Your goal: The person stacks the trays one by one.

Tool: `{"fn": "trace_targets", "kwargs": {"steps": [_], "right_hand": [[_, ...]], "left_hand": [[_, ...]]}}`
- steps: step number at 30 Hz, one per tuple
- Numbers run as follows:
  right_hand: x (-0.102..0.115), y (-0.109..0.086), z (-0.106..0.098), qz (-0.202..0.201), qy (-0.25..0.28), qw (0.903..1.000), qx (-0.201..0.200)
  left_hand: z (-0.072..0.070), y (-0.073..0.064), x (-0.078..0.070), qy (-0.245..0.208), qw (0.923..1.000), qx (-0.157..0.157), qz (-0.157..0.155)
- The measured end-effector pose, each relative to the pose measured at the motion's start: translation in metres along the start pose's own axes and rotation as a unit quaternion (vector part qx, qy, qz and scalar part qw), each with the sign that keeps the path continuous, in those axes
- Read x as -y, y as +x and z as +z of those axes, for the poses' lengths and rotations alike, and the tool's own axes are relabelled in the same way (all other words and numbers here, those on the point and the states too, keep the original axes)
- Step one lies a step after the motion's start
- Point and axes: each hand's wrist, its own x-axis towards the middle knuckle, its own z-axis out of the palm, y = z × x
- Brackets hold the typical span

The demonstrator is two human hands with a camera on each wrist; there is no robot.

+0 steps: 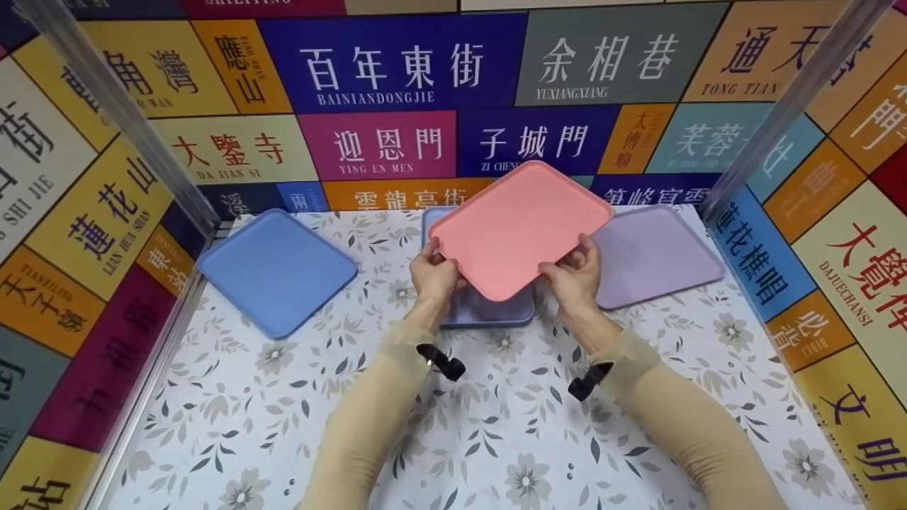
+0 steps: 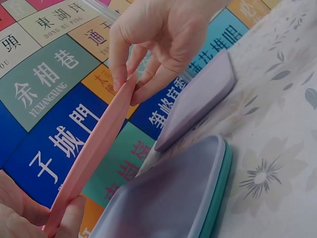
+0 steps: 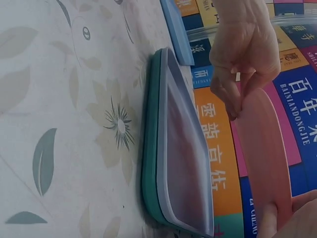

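A pink rectangular tray [image 1: 521, 230] is held up and tilted between both hands. My left hand [image 1: 434, 280] pinches its left edge, and my right hand [image 1: 575, 280] pinches its right edge. Beneath it on the table lies a stack, partly covered by the pink tray in the head view. Its top lavender tray [image 3: 185, 153] sits over a teal tray [image 3: 151, 148], and a gap separates the stack from the pink tray. To the left lies a blue tray [image 1: 278, 273]; a second lavender tray [image 1: 659, 255] lies to the right.
White floral cloth [image 1: 524, 439] covers the table. Panels with printed characters [image 1: 390, 64] stand behind and at both sides, with metal posts [image 1: 786, 106] at the corners. Black straps [image 1: 443, 361] are on both wrists.
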Motion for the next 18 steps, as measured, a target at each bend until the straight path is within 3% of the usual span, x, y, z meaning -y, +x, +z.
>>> {"fn": "trace_targets", "kwargs": {"steps": [11, 14, 18], "right_hand": [[0.001, -0.007, 0.002, 0.028, -0.024, 0.9992, 0.016], [0.005, -0.005, -0.001, 0.042, -0.035, 0.9982, 0.024], [0.015, 0.002, -0.009, 0.070, -0.039, 0.9959, 0.042]], "left_hand": [[-0.007, -0.003, 0.004, -0.021, 0.9997, 0.008, 0.009], [-0.012, -0.002, 0.001, -0.017, 0.9996, 0.023, 0.004], [-0.025, 0.010, -0.008, 0.029, 0.9976, 0.062, 0.004]]}}
